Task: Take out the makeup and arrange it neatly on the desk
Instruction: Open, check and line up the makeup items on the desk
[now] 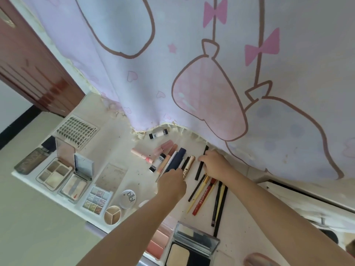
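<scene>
Two hands on my feed: left hand (171, 181) pinches the row of slim makeup tubes (173, 160) mid-counter; right hand (215, 163) grips a thin black pencil (201, 163). A nudge could roll the near loose pencils (209, 196).

A pale curtain (192, 64) printed with pink bows, hearts and balloon shapes hangs above the desk's far edge. Left of the curtain stands a dark red wooden door (28, 60), with beige floor (38, 217) below.
</scene>
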`<state>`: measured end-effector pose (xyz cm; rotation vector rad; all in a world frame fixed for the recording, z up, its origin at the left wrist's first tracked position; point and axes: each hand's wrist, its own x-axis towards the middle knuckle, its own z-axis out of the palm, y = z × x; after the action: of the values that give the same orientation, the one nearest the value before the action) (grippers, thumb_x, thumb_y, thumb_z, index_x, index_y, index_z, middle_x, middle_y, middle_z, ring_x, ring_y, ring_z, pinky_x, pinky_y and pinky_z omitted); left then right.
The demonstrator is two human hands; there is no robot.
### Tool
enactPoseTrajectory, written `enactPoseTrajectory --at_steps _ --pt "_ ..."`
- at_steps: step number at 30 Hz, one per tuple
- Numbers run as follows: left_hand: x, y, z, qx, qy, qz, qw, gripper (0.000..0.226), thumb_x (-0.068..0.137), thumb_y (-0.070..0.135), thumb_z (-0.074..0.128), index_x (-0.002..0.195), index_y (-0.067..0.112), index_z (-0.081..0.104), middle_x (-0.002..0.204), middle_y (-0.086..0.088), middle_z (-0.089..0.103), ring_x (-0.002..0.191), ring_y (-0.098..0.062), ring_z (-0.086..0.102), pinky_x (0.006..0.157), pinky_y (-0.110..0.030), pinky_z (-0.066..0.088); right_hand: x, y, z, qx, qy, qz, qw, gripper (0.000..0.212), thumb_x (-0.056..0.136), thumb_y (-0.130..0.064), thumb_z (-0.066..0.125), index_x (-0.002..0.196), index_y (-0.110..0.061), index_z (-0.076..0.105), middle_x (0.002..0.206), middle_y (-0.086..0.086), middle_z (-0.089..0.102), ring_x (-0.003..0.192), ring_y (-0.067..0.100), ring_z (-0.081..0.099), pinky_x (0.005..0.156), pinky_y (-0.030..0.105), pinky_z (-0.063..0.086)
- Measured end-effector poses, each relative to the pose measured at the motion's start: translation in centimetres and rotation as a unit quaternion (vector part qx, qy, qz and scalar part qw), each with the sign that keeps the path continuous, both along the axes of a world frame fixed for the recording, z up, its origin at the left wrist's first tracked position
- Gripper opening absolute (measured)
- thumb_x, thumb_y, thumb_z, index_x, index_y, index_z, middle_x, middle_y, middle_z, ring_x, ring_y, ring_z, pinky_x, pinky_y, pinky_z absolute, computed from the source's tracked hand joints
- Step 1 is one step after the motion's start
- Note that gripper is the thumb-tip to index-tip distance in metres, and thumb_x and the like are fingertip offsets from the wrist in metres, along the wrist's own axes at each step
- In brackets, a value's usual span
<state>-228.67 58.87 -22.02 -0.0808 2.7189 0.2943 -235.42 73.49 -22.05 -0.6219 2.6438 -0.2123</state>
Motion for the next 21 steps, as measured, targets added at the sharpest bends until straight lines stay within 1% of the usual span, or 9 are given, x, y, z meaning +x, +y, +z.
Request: enactPoseTrajectory --at_steps 3,6,9,11,13,15,17,19,21 --pt "0.1 -0.3 -0.1 -0.002 0.006 -0.012 1.000 0.018 0.092 0.025 0.045 0.101 0.011 0.052 0.099 -0.005 0.058 0.089 -0.022 0.059 0.066 -0.029 0.046 0.1 0.3 -0.1 0.018 0.021 0.028 0.999 0.030 0.084 -0.001 0.043 0.108 -0.006 0.061 0.102 0.010 0.055 0.096 0.026 0.050 0.075 0.030 0.044" --pt "0.3 -0.5 0.2 0.009 0.009 -0.020 1.000 0.023 0.092 0.031 0.046 0.103 0.012 0.053 0.100 -0.004 0.058 0.090 -0.021 0.059 0.072 -0.030 0.049 0.1 0.8 0.0 0.010 0.024 0.032 0.999 0.022 0.087 -0.008 0.042 0.098 -0.003 0.061 0.084 0.004 0.049 0.082 0.019 0.051 0.062 0.025 0.036" --pt "0.4 -1.0 0.8 0.032 0.025 -0.015 0.999 0.026 0.093 0.034 0.043 0.103 0.013 0.054 0.099 -0.003 0.059 0.089 -0.019 0.059 0.074 -0.030 0.051 0.5 1.3 0.9 -0.001 0.056 0.077 0.995 0.023 0.090 -0.012 0.040 0.100 -0.004 0.059 0.094 0.009 0.050 0.092 0.023 0.046 0.071 0.030 0.038" --pt "0.5 -1.5 1.3 0.060 0.038 -0.009 0.997 0.025 0.094 0.033 0.041 0.102 0.013 0.054 0.101 -0.003 0.059 0.091 -0.019 0.058 0.077 -0.030 0.050 1.0 1.6 1.9 -0.066 0.064 0.049 0.995 0.020 0.091 -0.014 0.043 0.100 -0.006 0.059 0.097 0.008 0.051 0.092 0.021 0.045 0.075 0.027 0.039" --pt "0.6 -2.0 2.0 0.096 0.049 -0.009 0.994 0.025 0.094 0.030 0.040 0.104 0.013 0.055 0.104 -0.002 0.060 0.096 -0.019 0.057 0.081 -0.030 0.049 1.7 1.5 3.2 -0.199 0.055 -0.053 0.977 0.012 0.088 -0.011 0.050 0.093 -0.009 0.060 0.091 0.002 0.053 0.084 0.014 0.047 0.072 0.017 0.039" --pt "0.6 -2.5 2.7 0.136 0.056 -0.018 0.989 0.024 0.093 0.028 0.042 0.106 0.013 0.056 0.107 -0.002 0.060 0.098 -0.018 0.056 0.083 -0.027 0.046 2.5 1.5 4.9 -0.339 0.007 -0.196 0.920 0.016 0.084 -0.005 0.054 0.079 -0.020 0.058 0.076 -0.008 0.058 0.071 0.005 0.055 0.060 0.008 0.043" --pt "0.4 -2.9 3.4 0.181 0.062 -0.034 0.981 0.025 0.093 0.029 0.045 0.110 0.014 0.056 0.108 -0.001 0.061 0.097 -0.015 0.055 0.081 -0.021 0.041 3.1 1.6 6.2 -0.477 -0.065 -0.315 0.818 0.026 0.081 0.005 0.054 0.070 -0.019 0.056 0.065 -0.006 0.062 0.058 0.004 0.061 0.048 0.008 0.046" --pt "0.3 -2.6 4.3 0.235 0.053 -0.050 0.969 0.031 0.093 0.031 0.047 0.118 0.015 0.053 0.109 0.001 0.061 0.093 -0.010 0.054 0.079 -0.018 0.040 3.6 1.8 7.1 -0.578 -0.135 -0.371 0.714 0.029 0.080 0.017 0.047 0.067 -0.008 0.054 0.058 0.003 0.064 0.050 0.011 0.063 0.045 0.016 0.050" --pt "0.2 -1.8 5.2 0.291 0.032 -0.055 0.955 0.035 0.092 0.032 0.048 0.124 0.017 0.049 0.106 0.004 0.061 0.088 -0.005 0.052 0.076 -0.015 0.039 4.3 1.9 7.9 -0.613 -0.173 -0.370 0.677 0.029 0.080 0.021 0.045 0.068 -0.003 0.054 0.056 0.006 0.066 0.050 0.016 0.065 0.048 0.021 0.054"
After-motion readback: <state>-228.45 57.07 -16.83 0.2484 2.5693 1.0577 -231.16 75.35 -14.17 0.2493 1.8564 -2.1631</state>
